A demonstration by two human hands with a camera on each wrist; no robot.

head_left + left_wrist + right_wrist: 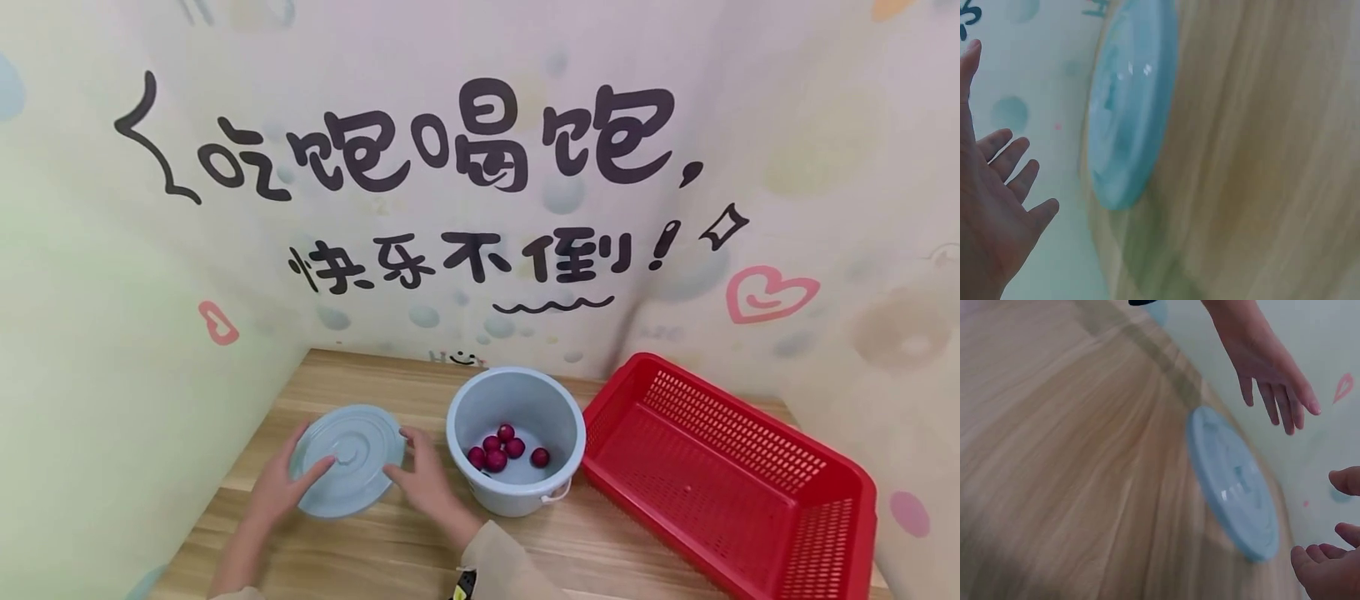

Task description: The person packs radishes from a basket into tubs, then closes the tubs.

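A round light-blue lid (352,492) with raised rings and a small centre knob lies flat on the wooden table. To its left is my left hand (276,485), thumb reaching over the lid in the head view. My right hand (429,477) is at the lid's right side, between it and the bucket. Both wrist views show the hands apart from the lid (1132,112) and above it, fingers spread and holding nothing. Beside my right forearm stands a light-blue bucket (510,502) with a white handle grip. Several small, round, dark-red fruits (496,460) lie on its bottom.
A large red plastic basket (697,500) with perforated sides stands right of the bucket, against its side in the head view. The wooden table (375,558) meets a printed wall covering (420,333) at the back and left.
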